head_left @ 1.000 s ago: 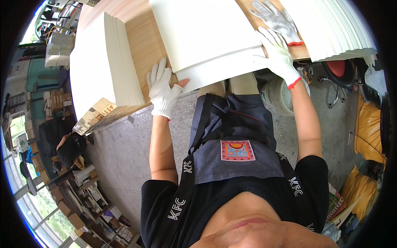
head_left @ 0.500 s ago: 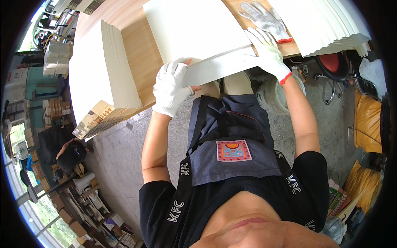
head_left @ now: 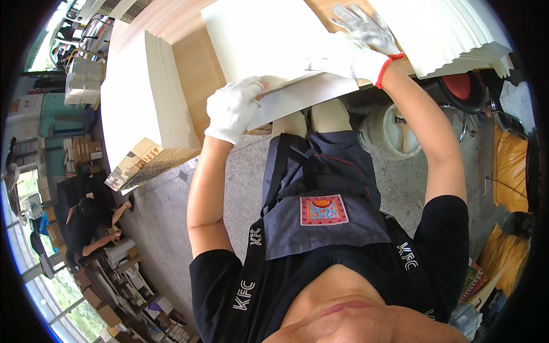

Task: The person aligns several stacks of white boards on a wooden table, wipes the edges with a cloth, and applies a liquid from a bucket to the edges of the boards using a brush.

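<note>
A big white sheet (head_left: 263,40) lies on the wooden table (head_left: 200,63), just past the two gloved hands. Its near edge runs sideways from one hand to the other. The left hand (head_left: 233,108) is at the near left corner, with its fingers bent in. The right hand (head_left: 354,57) lies over the near right side, and its fingers point across to the left. From over here I can't tell if either hand is pinching the sheet or just pressing it. Both hands are about as close to it. On the near side, a white strip (head_left: 309,93) sticks out toward the knees (head_left: 330,118), its long way going side to side. A gray glove (head_left: 366,26) lies beyond the right hand.
</note>
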A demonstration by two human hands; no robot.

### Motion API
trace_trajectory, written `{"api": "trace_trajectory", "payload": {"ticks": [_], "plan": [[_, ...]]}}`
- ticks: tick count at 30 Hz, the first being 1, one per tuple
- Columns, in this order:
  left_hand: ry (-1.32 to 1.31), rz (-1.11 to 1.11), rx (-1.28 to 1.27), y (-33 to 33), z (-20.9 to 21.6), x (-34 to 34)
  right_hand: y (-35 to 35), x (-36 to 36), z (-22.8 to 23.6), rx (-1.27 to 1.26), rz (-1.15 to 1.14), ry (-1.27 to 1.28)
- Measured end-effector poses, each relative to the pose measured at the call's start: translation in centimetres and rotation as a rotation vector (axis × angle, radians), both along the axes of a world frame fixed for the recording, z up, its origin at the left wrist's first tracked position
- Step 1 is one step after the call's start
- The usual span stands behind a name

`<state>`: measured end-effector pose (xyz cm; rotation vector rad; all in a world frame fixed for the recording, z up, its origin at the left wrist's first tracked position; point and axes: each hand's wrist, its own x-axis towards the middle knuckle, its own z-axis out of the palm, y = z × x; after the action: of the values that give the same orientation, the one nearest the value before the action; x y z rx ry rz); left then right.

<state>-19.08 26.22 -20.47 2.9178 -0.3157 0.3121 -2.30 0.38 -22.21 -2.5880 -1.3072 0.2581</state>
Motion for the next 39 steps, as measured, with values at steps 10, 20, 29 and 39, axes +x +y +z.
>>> {"api": "trace_trajectory", "payload": {"ticks": [10, 20, 29, 39], "plan": [[0.321, 0.283, -0.357, 1.9, -0.2, 3.7, 1.0, 2.1, 1.3, 0.098, -0.129, 0.228], [0.404, 0.182, -0.086, 3.0, -0.4, 5.5, 0.6, 1.9, -3.4, 0.3, -0.242, 0.092], [0.779, -0.428, 0.67, -3.9, 4.2, 14.2, 0.8, 1.4, -3.0, 0.348, -0.258, 0.109], [0.883, -0.381, 0.272, -2.5, -1.0, 18.5, -6.5, 2.7, -1.8, 0.109, -0.5, -0.477]]}}
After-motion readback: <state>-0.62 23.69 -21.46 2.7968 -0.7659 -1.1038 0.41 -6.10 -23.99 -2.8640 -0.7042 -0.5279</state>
